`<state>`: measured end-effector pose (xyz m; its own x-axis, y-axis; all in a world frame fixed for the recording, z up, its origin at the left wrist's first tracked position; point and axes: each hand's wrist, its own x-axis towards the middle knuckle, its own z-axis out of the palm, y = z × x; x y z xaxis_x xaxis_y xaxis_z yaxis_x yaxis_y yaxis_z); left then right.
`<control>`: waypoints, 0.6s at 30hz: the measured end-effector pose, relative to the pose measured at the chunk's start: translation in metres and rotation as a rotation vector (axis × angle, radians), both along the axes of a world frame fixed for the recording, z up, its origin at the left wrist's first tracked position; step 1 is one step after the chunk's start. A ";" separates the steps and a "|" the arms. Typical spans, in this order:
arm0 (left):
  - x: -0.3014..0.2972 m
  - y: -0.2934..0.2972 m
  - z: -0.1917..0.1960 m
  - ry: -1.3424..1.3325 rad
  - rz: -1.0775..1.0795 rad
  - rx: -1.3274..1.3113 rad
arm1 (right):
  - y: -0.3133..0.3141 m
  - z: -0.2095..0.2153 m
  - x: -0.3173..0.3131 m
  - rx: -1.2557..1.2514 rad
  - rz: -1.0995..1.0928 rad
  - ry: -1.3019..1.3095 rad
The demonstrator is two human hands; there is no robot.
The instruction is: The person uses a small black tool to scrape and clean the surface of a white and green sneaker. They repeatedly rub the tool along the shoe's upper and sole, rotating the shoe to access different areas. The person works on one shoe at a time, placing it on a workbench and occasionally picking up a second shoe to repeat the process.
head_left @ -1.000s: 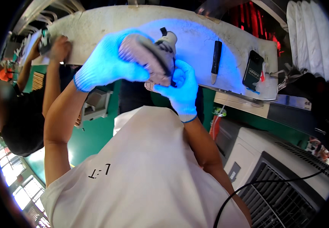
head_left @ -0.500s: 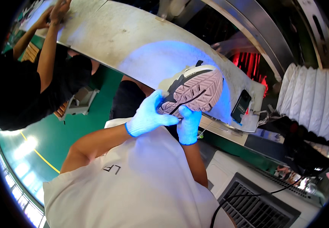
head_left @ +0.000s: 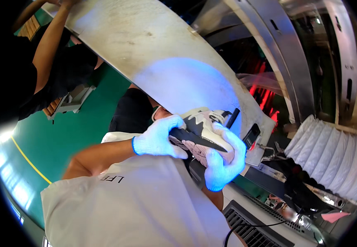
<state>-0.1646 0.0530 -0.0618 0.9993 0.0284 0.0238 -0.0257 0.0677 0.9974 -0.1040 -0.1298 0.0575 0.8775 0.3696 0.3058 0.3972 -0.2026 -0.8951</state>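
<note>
A cream and dark-grey sneaker (head_left: pixel 203 128) with a pinkish treaded sole is held in front of my chest, over the near edge of the worktable. Its laces and upper face up, and the sole tilts toward me. My left hand (head_left: pixel 158 138), in a white knit glove, grips the left end, thumb low by the sole. Wrapped round the other end is my gloved right hand (head_left: pixel 229 158), its thumb at the sole's edge and its fingers over the upper. A black strip (head_left: pixel 233 118) sticks up by the laces.
A round bluish light patch falls on the long pale worktable (head_left: pixel 145 39). A dark phone (head_left: pixel 251 135) lies near its right end, before a white ribbed duct (head_left: pixel 331 156). Curved metal frames (head_left: pixel 283 53) stand behind, with red glow. Another person's arm (head_left: pixel 48 53) is at upper left.
The sneaker has turned from sole facing me to upper facing up, and come lower and closer. My right hand has shifted from the sole's lower edge to round the right end.
</note>
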 end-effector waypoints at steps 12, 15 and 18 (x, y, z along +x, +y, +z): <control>-0.031 0.045 0.070 -0.386 0.146 0.051 | 0.053 -0.049 -0.006 0.021 0.214 -0.612; -0.025 0.033 0.075 -0.605 0.246 0.168 | 0.050 -0.049 -0.006 -0.012 0.113 -0.654; -0.008 0.035 0.073 -0.568 -0.122 0.137 | 0.037 -0.035 -0.009 -0.083 0.028 -0.558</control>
<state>-0.1729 0.0885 0.0110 0.8247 -0.1268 0.5512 -0.5581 -0.0244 0.8294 -0.1125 -0.0927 0.0224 0.5809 0.4329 0.6893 0.8118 -0.2464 -0.5294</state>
